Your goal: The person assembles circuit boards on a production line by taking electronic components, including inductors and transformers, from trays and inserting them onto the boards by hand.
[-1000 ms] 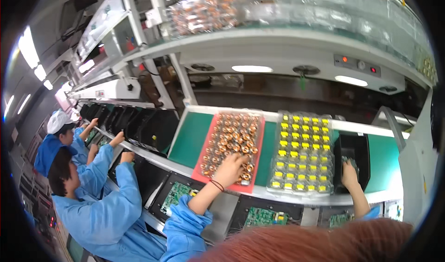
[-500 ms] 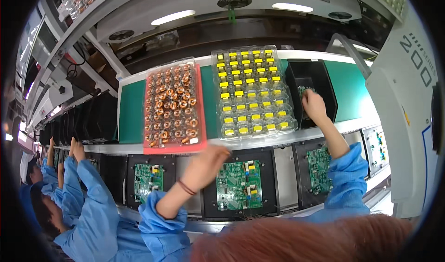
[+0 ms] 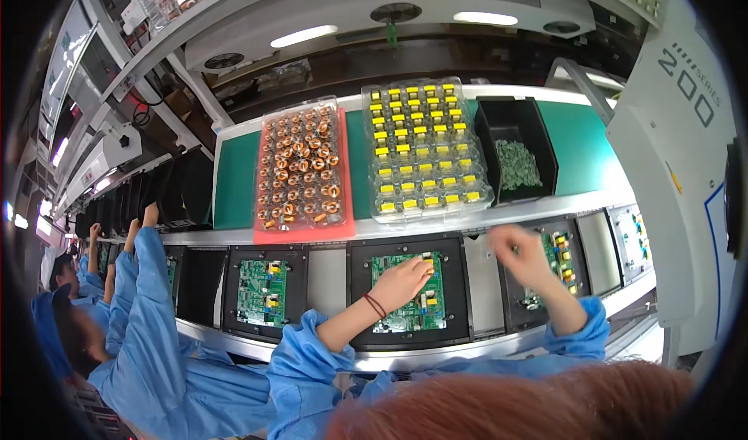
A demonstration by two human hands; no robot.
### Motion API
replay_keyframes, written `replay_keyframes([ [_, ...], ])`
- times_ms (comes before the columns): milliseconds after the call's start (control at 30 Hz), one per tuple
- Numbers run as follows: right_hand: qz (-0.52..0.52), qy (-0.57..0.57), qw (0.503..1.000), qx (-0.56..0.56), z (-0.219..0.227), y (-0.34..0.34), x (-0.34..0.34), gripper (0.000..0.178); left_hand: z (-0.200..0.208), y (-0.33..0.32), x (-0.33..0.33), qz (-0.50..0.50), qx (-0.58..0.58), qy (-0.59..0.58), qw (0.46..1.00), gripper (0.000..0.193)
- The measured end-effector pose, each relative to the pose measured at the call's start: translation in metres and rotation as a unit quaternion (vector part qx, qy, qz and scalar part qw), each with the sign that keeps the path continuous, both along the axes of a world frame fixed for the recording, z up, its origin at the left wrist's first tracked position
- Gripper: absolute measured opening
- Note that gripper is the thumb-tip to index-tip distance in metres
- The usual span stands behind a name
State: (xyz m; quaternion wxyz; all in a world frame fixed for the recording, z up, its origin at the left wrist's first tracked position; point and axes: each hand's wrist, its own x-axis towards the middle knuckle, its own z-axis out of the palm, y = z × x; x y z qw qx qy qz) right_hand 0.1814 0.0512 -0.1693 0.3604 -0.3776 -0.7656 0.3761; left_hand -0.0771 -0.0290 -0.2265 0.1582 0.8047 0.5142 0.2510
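My left hand point(image 3: 401, 283) is closed over the upper right of the middle circuit board point(image 3: 382, 315), its fingertips pressed together at the parts there. Whatever they hold is hidden. The green board lies in a black fixture point(image 3: 360, 304). My right hand point(image 3: 520, 255), somewhat blurred, is curled in a pinch above the gap between the middle and right fixtures. Anything it holds is too small to make out. Behind it stands a black bin point(image 3: 548, 156) with a heap of small grey-green parts point(image 3: 517, 165).
A clear tray of copper-wound coils point(image 3: 300, 163) lies on a red sheet point(image 3: 351, 198). Beside it are clear trays of yellow-topped parts point(image 3: 421, 148). Further boards point(image 3: 261, 292) sit in fixtures along the line. Co-workers in blue sleeves point(image 3: 152, 284) are at the left; a white machine point(image 3: 670, 167) stands right.
My left hand has moved right and down from beside the coil tray onto the middle board. My right hand has come out of the black bin toward me. The view has shifted slightly.
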Motion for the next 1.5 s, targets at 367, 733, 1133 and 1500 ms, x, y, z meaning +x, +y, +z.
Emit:
replay_keyframes([
  [367,0.096,0.0,0.99,-0.101,-0.004,-0.045,-0.021,0.014,-0.008,0.026,0.007,-0.03,0.038,0.021,0.999,0.012],
  [733,0.197,-0.123,0.94,0.251,-0.015,0.014,-0.06,0.021,-0.007,0.033,0.01,-0.059,-0.021,0.047,0.997,0.015],
  [1133,0.178,-0.122,0.953,0.211,-0.031,0.006,-0.041,0.019,0.017,-0.051,0.071,-0.339,-0.427,-0.239,0.804,0.043],
  [1500,0.21,-0.042,0.963,0.167,-0.036,-0.048,-0.043,0.013,-0.001,-0.064,0.121,-0.331,-0.658,-0.138,0.662,0.051],
])
